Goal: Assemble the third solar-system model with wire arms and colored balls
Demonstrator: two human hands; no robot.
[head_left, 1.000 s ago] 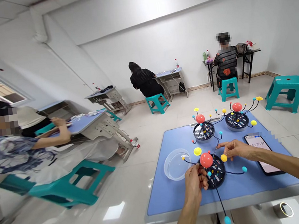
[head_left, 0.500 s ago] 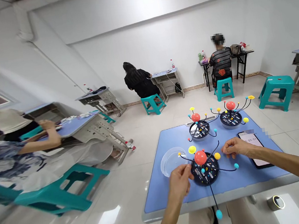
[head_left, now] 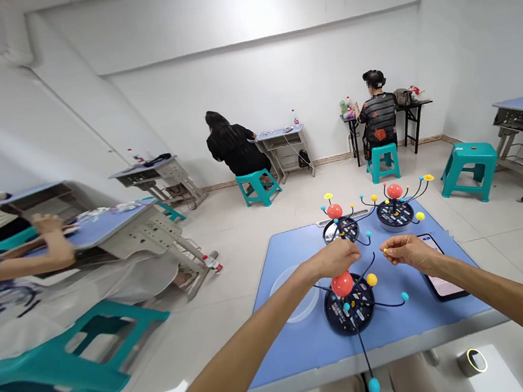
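Observation:
In front of me stands a solar system model with a round black printed base (head_left: 341, 325), a large red ball (head_left: 342, 284) and curved black arms tipped with coloured balls. My left hand (head_left: 338, 258) reaches over the model, fingers pinched together beside the bare tip of a black arm (head_left: 371, 262); whether it holds anything is hidden. My right hand (head_left: 406, 251) pinches a small yellow ball (head_left: 385, 250) just right of that tip. Partly behind my left forearm lies a clear plastic tray (head_left: 289, 316).
Two similar models, one at back left (head_left: 335, 211) and one at back right (head_left: 394, 191), stand on the blue desk (head_left: 292, 359). A phone (head_left: 447, 286) lies at the right, partly under my right forearm. Other people sit at desks around the room. A dark cylinder (head_left: 471, 362) stands on the floor.
My left hand has moved from the model's left side up and right across it, towards the bare arm tip. My right hand stays near it, with a small yellow ball now visible. The view has shifted right.

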